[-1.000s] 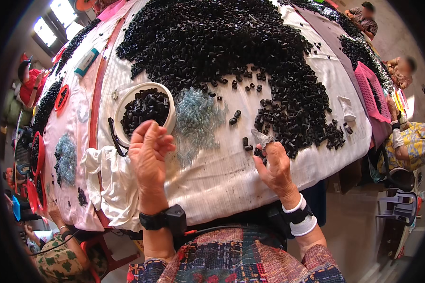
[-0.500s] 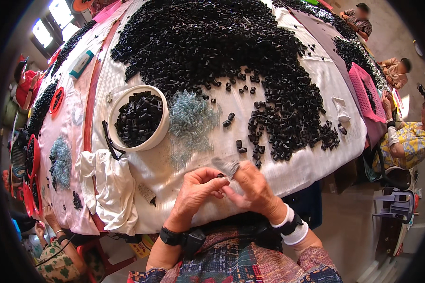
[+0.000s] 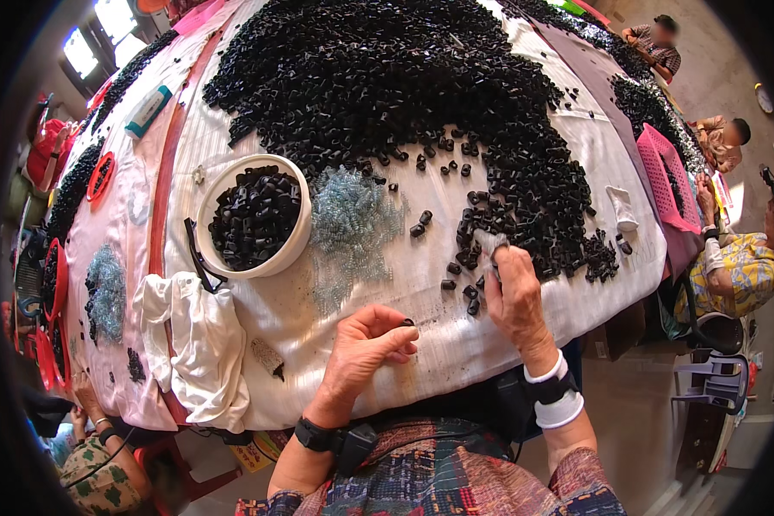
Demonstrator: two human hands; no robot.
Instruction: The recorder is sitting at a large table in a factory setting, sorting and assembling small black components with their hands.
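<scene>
Fingertips (image 3: pixel 407 330) — small black part (image 3: pixel 408 323)

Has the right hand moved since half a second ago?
Yes. The right hand has left the left hand and gone forward to the loose black pieces, right of the white bowl.

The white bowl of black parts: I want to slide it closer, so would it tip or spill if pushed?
The white bowl looks wide and low, so it probably slides rather than tips. Its black parts are heaped near the rim, so a few might hop out. The white cloth cover may wrinkle and drag.
</scene>
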